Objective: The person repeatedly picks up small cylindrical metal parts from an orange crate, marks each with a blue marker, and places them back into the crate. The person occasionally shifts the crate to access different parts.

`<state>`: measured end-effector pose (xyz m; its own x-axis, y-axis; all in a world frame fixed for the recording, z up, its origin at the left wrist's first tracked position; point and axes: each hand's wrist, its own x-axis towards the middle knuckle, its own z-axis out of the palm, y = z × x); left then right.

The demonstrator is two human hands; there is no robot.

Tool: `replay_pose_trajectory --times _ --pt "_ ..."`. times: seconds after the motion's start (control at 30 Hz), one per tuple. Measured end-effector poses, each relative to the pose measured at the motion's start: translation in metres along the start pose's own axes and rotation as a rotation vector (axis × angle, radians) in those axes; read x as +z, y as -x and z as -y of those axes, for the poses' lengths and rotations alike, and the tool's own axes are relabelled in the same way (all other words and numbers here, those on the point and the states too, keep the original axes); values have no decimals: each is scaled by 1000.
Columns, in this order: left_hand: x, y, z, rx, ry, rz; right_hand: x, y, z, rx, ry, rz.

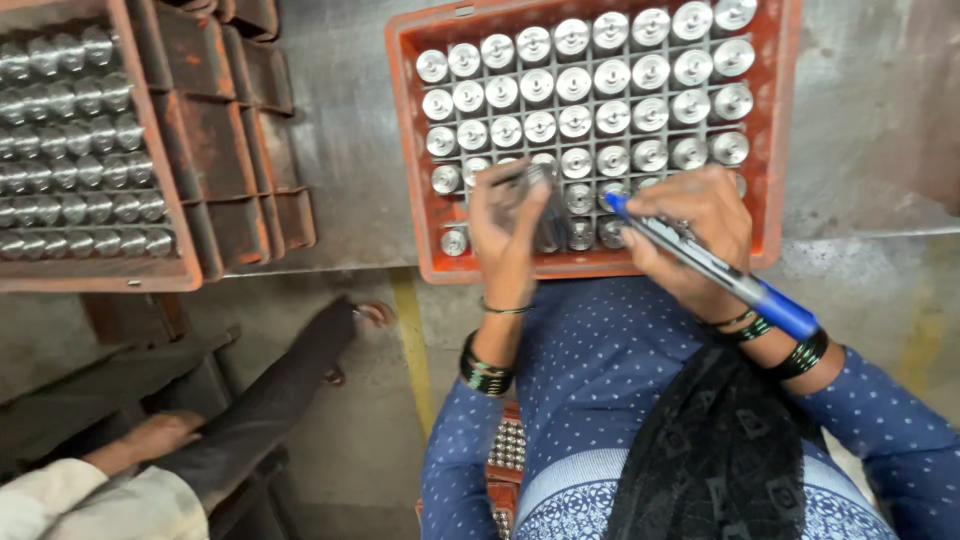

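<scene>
Item: your left hand [510, 225]. Grip closed around one metal part [535, 185], lifted just above the near rows of the crate [590, 268]. The part is blurred; its exact form cannot be told.

Item: your right hand [690, 235]. Grip closed on a marker [705, 262], blue cap end pointing toward the part, barrel running back over your wrist.

Item: crate, orange plastic, scuffed, resting on the counter [345, 150] right against your lap. A divider grid holds short, round, bright steel parts [575, 85] standing on end, one per cell, faces turned and shiny.

Item: second crate [150, 275], at left, faded red, filled with similar cylinders lying in rows. Empty dark bins [235, 140] stand beside it.

Item: another person's hand [155, 435] and dark sleeve, low left, well apart from yours.

Risks, as judged: smooth polished steel held by fingertips could slip and fall back onto the seated parts, denting faces. The marker tip may skid on the slick surface and leave a smeared mark. Your right wrist hovers over the near row; a bangle could catch and tip a part.
</scene>
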<state>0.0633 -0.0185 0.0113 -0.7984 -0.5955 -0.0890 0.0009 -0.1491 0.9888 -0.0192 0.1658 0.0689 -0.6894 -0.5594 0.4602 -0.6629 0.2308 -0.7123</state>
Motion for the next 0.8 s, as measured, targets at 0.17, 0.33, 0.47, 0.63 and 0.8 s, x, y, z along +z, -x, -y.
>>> replay_pose_trajectory --times 0.17,0.33,0.47,0.63,0.8 --pt "-82 -2 -9 371 -720 -138 40 -9 -19 25 -22 204" --pt "-115 5 -5 467 -966 76 86 -22 -30 -107 24 425" --pt "-128 2 -4 423 -1019 155 121 -33 -44 -281 142 530" --pt "-119 -10 -2 400 -1124 205 150 -37 -57 -423 273 622" --pt "-100 -7 -12 328 -736 -43 149 -47 -50 -287 40 603"
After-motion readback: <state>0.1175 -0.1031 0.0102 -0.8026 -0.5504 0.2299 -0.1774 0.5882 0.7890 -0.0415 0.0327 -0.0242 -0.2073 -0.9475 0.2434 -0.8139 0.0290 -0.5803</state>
